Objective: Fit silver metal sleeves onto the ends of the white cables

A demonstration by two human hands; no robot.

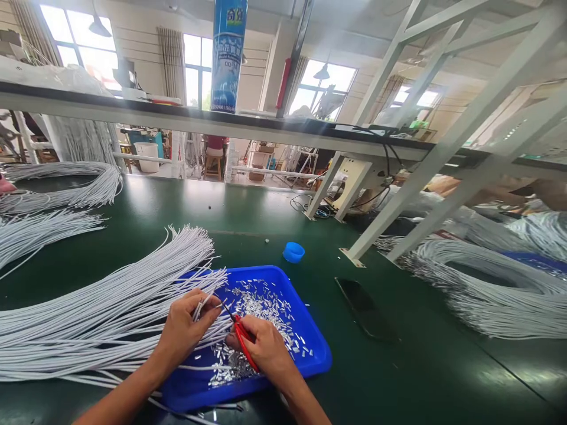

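My left hand [188, 324] pinches the ends of a few white wires above the tray's left side. My right hand [263, 345] is wrapped round red-handled scissors [243, 339], whose dark tips reach to the wire ends at my left fingertips. Beneath both hands lies a blue tray [310, 342] holding many small, shiny silver pieces [259, 304]. A thick bundle of white wires [115, 301] comes in from the left, its loose ends lying over the tray's left edge. Whether the blades touch a wire is too small to tell.
A blue ring-shaped cap [293, 252] sits behind the tray, and a dark phone [365, 307] lies to its right. More wire coils lie at far left [88, 183] and right [500, 283]. White metal legs [390, 200] hold a shelf [168, 118] bearing a blue spray can [228, 59].
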